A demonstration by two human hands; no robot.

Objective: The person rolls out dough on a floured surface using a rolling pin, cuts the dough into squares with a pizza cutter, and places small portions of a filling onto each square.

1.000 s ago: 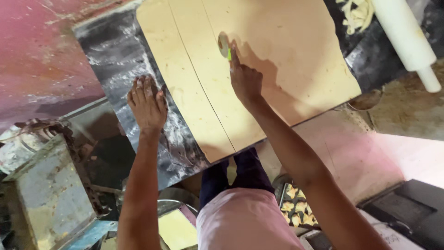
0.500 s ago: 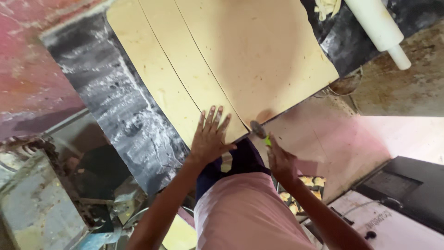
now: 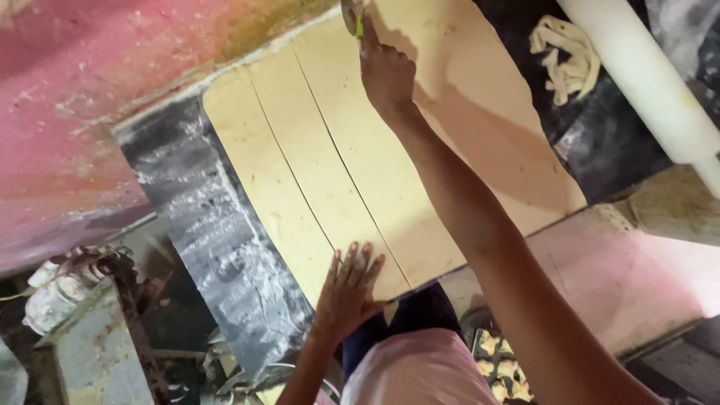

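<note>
Closed around a small green-handled wheel cutter [image 3: 352,16], the right hand [image 3: 386,69] reaches the far edge of the pale yellow rolled dough sheet [image 3: 480,112] (two cuts show). Left hand [image 3: 351,289] lies flat, fingers spread, on the near edge, holding nothing.

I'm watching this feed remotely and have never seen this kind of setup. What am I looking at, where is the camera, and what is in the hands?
There is no machine: these are a person's two bare hands, filmed by one camera worn on the head and looking down, so the body shows at the bottom edge. A wide sheet of pale dough lies rolled flat on a dark floured worktop. Long straight cuts divide it into strips. The right hand reaches to the far edge and holds a small cutter wheel with a green part. The left hand lies flat, fingers spread, on the near end of the dough. At the upper right lie a white rolling pin and a heap of dough scraps.
</note>
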